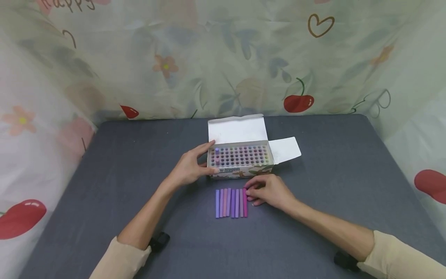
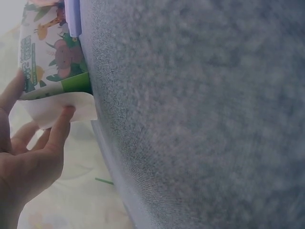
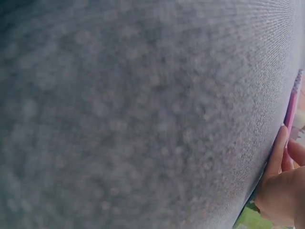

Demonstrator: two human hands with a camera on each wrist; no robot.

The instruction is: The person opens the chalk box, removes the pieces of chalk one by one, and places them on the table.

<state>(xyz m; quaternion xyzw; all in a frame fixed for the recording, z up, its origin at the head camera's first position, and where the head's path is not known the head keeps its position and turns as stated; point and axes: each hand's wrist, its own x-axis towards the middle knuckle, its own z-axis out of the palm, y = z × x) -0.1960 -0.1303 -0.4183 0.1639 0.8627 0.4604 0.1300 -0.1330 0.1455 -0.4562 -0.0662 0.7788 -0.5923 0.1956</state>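
A chalk box [image 1: 242, 171] stands on the table with its lid folded back and a grid of round holes inside. My left hand [image 1: 189, 166] grips its left end, thumb at the front and fingers toward the back. In the left wrist view, fingers of that hand touch the box's white end flap [image 2: 62, 107]. Two chalk sticks [image 1: 217, 150] poke up from holes near the left end. Before the box lies a row of several purple and pink chalk sticks [image 1: 233, 203]. My right hand [image 1: 271, 190] pinches the upper end of the magenta chalk stick [image 1: 245, 207] at the row's right.
The grey table [image 1: 139, 147] has a patterned curtain [image 1: 223, 58] behind it and at both sides. The box's lid [image 1: 237, 130] leans back, and a white side flap [image 1: 285, 150] sticks out to the right. Dark wrist cameras sit by both sleeves.
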